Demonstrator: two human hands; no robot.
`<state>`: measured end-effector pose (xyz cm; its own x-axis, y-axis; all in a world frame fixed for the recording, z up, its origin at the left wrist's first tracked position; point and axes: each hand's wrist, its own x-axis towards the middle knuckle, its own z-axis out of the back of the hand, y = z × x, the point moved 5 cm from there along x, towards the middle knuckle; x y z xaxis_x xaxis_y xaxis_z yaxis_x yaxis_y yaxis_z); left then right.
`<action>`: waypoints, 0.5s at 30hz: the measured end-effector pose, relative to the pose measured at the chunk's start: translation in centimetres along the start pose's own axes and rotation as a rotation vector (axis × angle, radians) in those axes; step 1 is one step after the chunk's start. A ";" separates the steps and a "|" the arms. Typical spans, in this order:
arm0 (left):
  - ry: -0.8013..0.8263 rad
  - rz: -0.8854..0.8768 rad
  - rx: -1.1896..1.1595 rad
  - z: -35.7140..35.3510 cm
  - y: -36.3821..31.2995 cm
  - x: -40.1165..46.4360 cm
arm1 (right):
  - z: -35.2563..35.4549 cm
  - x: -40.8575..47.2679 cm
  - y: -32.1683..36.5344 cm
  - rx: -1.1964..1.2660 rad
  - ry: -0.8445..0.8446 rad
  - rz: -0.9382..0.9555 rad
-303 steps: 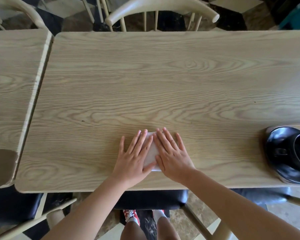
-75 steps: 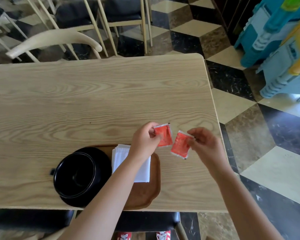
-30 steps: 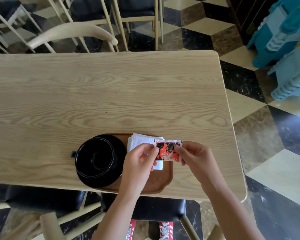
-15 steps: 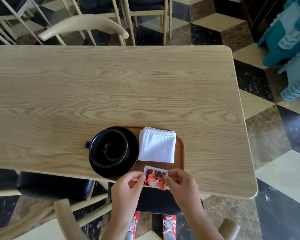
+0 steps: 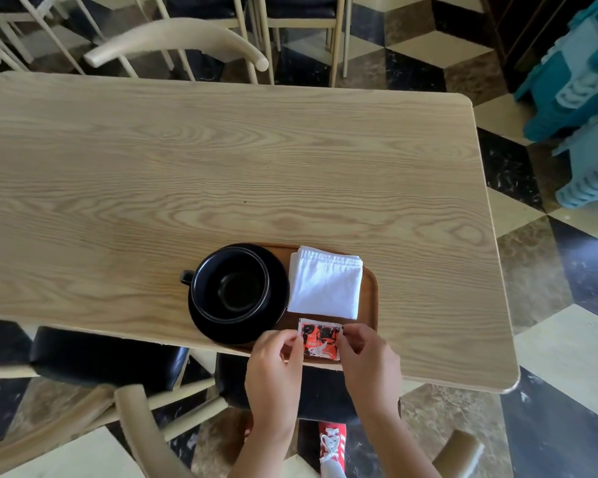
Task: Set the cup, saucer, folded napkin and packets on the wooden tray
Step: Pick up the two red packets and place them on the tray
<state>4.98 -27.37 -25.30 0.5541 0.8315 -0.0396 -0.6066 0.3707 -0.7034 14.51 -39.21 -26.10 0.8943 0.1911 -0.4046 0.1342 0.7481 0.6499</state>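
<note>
A brown wooden tray (image 5: 370,305) lies at the near edge of the table. On its left part stands a black cup (image 5: 230,284) on a black saucer (image 5: 277,270). A folded white napkin (image 5: 325,282) lies on the tray's right part. In front of the napkin, on the tray's near end, are the red packets (image 5: 320,340), stacked so they look like one. My left hand (image 5: 273,367) pinches their left edge and my right hand (image 5: 368,360) pinches their right edge.
The light wooden table (image 5: 221,167) ends close on the right with a rounded corner. A pale chair back (image 5: 176,37) stands at the far side. Black-seated chairs (image 5: 104,357) are tucked under the near edge. Blue plastic stools (image 5: 577,98) stand on the checkered floor at right.
Both hands carried the red packets from above the napkin down to the tray's near end. Over the last half second they hardly moved.
</note>
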 end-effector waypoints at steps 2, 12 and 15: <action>-0.024 0.023 -0.004 0.0 0.2 -0.2 | -0.1 0.0 0.3 -0.042 -0.030 0.021; -0.032 0.057 -0.035 -0.2 0.5 -0.2 | -0.4 0.0 0.4 -0.087 -0.085 0.103; -0.027 0.046 -0.031 -0.3 0.8 -0.3 | -0.5 -0.1 0.4 -0.086 -0.098 0.124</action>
<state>4.53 -27.47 -26.05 0.5100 0.8585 -0.0532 -0.6127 0.3192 -0.7229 14.30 -38.63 -26.13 0.9395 0.2260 -0.2572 -0.0135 0.7750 0.6318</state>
